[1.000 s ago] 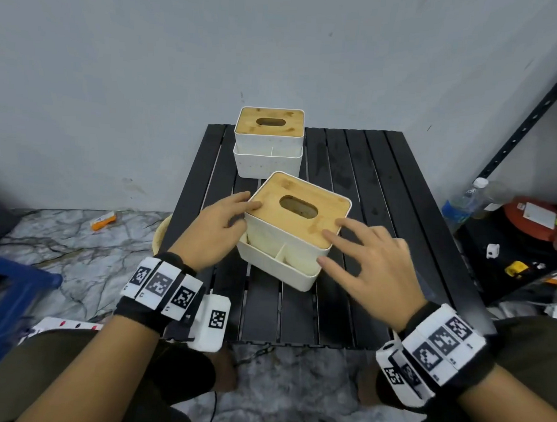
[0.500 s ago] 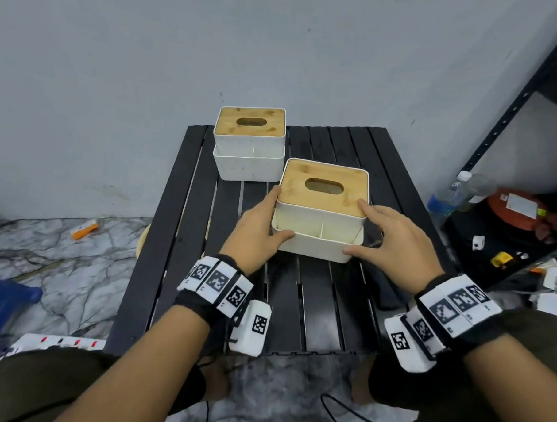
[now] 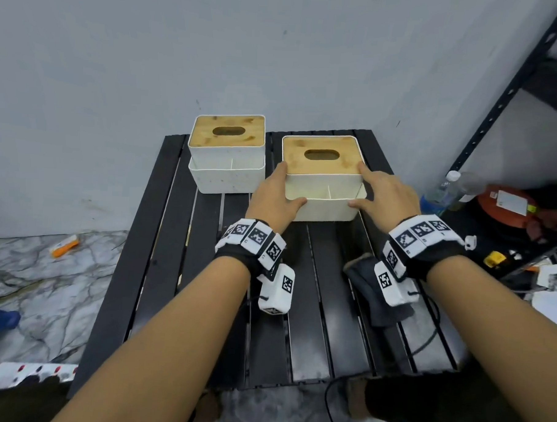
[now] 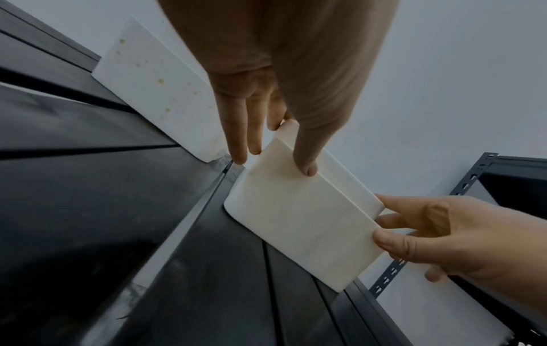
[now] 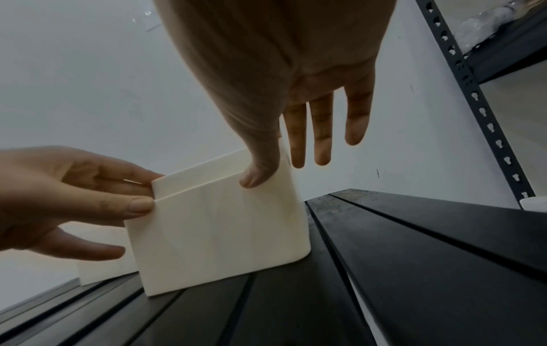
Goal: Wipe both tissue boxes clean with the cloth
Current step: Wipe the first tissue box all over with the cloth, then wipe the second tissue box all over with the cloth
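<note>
Left hand (image 3: pixel 273 201) and right hand (image 3: pixel 381 196) gripping opposite sides of right tissue box (image 3: pixel 323 177), box seated on slatted worktop (image 3: pixel 204 271) beside second tissue box (image 3: pixel 227 154), dark cloth (image 3: pixel 363 284) lying under right wrist.

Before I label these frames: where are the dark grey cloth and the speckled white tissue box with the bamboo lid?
dark grey cloth (image 3: pixel 360 278), head view, its upper fold.
speckled white tissue box with the bamboo lid (image 3: pixel 226 178), head view, its front wall.
</note>
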